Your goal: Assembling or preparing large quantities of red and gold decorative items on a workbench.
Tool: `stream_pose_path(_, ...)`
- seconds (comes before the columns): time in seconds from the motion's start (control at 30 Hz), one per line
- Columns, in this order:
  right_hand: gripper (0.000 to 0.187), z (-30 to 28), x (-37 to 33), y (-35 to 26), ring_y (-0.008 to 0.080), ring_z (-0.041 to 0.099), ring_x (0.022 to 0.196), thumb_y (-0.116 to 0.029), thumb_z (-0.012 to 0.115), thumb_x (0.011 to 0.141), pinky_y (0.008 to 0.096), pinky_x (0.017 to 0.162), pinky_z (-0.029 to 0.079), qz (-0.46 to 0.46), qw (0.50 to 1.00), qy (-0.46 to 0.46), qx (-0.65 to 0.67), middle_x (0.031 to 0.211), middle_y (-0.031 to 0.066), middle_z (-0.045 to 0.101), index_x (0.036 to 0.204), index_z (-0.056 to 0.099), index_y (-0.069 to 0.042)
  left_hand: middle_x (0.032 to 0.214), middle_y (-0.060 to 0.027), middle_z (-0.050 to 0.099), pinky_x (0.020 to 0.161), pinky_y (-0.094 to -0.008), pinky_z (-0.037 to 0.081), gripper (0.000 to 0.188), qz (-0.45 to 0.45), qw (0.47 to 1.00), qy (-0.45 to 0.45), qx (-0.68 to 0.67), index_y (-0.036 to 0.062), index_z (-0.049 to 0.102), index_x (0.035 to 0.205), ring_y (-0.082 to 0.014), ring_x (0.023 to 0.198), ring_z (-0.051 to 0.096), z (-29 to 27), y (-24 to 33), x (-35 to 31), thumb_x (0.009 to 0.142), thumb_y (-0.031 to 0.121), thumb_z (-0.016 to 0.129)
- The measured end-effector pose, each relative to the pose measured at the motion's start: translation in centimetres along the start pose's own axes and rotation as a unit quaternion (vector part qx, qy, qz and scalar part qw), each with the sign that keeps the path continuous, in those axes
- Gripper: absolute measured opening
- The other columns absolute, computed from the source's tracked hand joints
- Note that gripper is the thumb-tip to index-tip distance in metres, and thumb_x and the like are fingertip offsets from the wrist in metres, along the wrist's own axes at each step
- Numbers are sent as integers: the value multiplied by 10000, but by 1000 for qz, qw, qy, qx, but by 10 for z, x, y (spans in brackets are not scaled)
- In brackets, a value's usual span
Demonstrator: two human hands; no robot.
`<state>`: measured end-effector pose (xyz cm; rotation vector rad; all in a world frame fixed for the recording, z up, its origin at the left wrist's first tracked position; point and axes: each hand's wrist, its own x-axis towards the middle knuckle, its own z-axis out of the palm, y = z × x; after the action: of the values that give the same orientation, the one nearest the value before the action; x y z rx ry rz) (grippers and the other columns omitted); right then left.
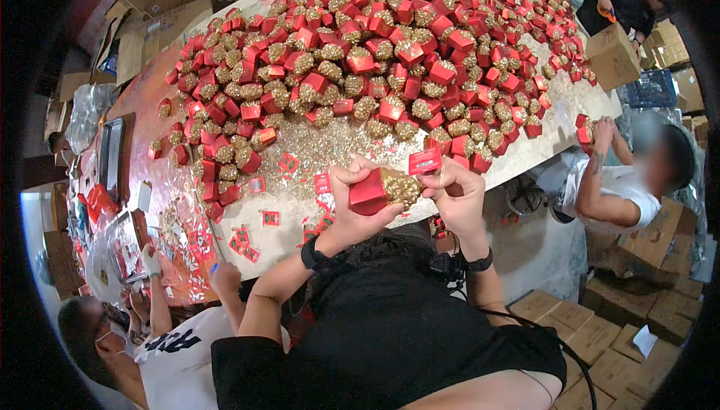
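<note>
My left hand (346, 211) is wrapped round the red faceted base of an ornament (367, 194) with a rough gold glittery top. The ornament is tilted on its side, gold end to the right. At that gold end my right hand (463, 202) is closed, thumb and finger pinched together. A small red printed tag (426, 160) stands up at its fingertips; whether a string joins it to the ornament is too small to tell. More red tags (242, 243) lie scattered on the table just left of my left hand.
A large heap of red and gold ornaments (352, 58) covers much of the table (300, 185), with gold glitter strewn before it. One person (626, 193) at right holds an ornament; another (180, 350) sits at left by metal trays (112, 155). Cardboard boxes (592, 335) stand at lower right.
</note>
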<state>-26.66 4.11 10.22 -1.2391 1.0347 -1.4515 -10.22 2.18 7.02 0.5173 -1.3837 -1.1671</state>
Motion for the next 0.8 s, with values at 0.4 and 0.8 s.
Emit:
stream_pose_path(0.4,74,-60,-83,43,144,575,734,61,591,731,258,662,462,96,911,236,-324,786,80,584,801,600,37,1230,-229,358,952,-416,312,611,-231,895,-76,374,-19,330,1225,-360,1129,384,-75,-32,-24,794,318,600)
stream_pose_path(0.8,226,-227,-242,314,195,579,706,-211,631,714,319,666,455,521,738,-206,-376,795,110,630,794,621,0,1016,-119,518,814,-405,387,418,-330,526,45,783,34,492,1076,-296,995,453,-241,-106,-231,763,291,594)
